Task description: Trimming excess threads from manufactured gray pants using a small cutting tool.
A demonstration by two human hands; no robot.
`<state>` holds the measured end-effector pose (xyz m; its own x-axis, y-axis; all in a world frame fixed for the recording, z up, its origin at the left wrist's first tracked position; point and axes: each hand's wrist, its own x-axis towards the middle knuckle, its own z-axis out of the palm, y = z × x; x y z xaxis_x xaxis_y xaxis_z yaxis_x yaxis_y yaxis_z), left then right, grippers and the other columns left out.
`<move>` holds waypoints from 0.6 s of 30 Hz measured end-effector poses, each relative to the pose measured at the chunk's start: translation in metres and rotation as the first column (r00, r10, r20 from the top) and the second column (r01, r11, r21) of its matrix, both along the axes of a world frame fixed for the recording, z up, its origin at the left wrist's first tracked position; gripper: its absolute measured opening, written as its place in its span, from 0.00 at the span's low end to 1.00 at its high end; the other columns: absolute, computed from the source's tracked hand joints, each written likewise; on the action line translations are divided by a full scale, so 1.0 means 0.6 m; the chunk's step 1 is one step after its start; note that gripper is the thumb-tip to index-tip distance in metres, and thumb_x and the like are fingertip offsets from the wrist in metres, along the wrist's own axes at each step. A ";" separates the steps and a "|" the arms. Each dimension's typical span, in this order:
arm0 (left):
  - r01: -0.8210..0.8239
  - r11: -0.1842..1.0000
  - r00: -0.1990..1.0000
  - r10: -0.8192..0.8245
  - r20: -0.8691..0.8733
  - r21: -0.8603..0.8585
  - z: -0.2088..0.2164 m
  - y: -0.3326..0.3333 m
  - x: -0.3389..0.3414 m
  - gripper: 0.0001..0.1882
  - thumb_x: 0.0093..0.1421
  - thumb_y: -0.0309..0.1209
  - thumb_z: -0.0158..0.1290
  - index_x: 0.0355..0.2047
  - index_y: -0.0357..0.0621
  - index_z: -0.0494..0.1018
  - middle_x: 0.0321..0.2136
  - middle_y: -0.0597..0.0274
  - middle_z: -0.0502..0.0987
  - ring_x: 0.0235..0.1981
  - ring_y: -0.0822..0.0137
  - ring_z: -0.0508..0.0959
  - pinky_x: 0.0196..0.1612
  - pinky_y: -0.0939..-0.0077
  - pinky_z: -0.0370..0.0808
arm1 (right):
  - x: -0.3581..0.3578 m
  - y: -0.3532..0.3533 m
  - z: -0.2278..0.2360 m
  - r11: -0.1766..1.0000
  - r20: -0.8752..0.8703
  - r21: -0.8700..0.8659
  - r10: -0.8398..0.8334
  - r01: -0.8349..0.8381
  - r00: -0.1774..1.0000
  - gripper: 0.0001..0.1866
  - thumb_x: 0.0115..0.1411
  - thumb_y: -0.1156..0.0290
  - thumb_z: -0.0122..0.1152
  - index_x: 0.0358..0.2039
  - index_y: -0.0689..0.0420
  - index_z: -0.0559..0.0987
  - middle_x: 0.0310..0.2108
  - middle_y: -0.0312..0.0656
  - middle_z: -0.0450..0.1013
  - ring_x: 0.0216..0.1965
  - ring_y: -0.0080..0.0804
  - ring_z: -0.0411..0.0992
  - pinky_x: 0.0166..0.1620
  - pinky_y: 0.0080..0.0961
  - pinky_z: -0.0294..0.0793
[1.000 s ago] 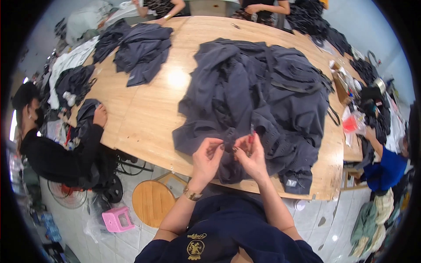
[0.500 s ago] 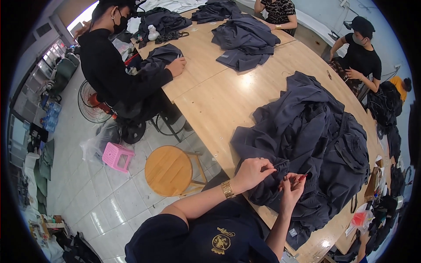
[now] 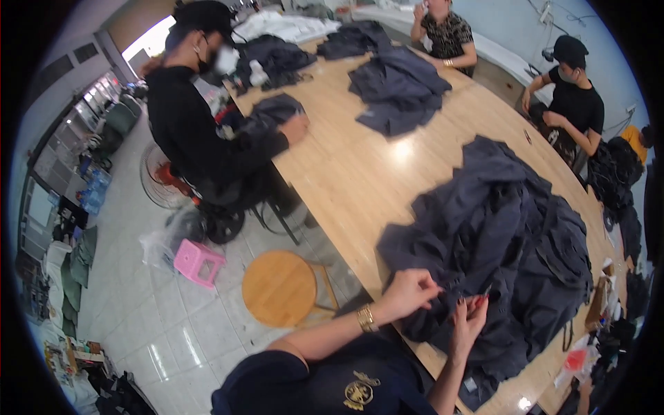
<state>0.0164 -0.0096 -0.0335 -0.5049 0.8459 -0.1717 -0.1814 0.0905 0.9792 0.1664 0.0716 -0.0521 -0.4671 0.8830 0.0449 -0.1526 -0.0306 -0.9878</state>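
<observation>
Dark-grey crumpled cloth garments (image 3: 487,228) heaped on pale wooden worktop (image 3: 339,166). Right hand (image 3: 470,317): grip closed on small slim red object (image 3: 478,301), tip blurred. Left hand (image 3: 411,293): grip pinched together; anything held, cannot tell.

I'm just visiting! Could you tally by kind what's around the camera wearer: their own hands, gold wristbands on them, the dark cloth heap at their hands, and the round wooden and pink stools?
Own hands: 2, left hand and right hand
Gold wristband: 1
Dark cloth heap: 1
Round wooden stool: 1
Pink stool: 1
Total: 6
</observation>
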 end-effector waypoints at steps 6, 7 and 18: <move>0.096 0.994 0.994 -0.094 0.047 -0.051 -0.006 -0.001 -0.003 0.06 0.57 0.24 0.55 0.28 0.30 0.71 0.29 0.60 0.77 0.27 0.76 0.78 0.28 0.82 0.80 | -0.007 -0.017 0.017 0.999 0.082 -0.043 0.011 -0.008 0.997 0.06 0.61 0.70 0.55 0.34 0.57 0.69 0.19 0.23 0.60 0.17 0.09 0.54 0.20 0.09 0.49; 0.086 0.996 0.995 -0.085 0.050 -0.035 -0.008 -0.001 -0.007 0.06 0.57 0.24 0.55 0.28 0.30 0.71 0.28 0.60 0.77 0.27 0.76 0.78 0.28 0.82 0.80 | -0.011 -0.016 0.017 0.999 0.073 -0.040 0.012 -0.009 0.997 0.06 0.61 0.70 0.55 0.34 0.57 0.69 0.19 0.23 0.60 0.17 0.09 0.54 0.20 0.09 0.49; 0.056 0.998 0.998 -0.055 0.038 -0.041 -0.006 -0.014 0.004 0.07 0.58 0.25 0.54 0.27 0.33 0.69 0.24 0.62 0.77 0.24 0.77 0.78 0.26 0.83 0.78 | 0.005 -0.027 0.028 0.990 0.014 -0.102 0.104 -0.102 0.994 0.08 0.64 0.66 0.50 0.29 0.54 0.67 0.18 0.23 0.57 0.16 0.09 0.52 0.19 0.09 0.47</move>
<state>0.0186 -0.0179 -0.0373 -0.4500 0.8642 -0.2253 -0.2113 0.1420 0.9670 0.1695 0.0551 -0.0353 -0.5557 0.8298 -0.0519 -0.1248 -0.1450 -0.9815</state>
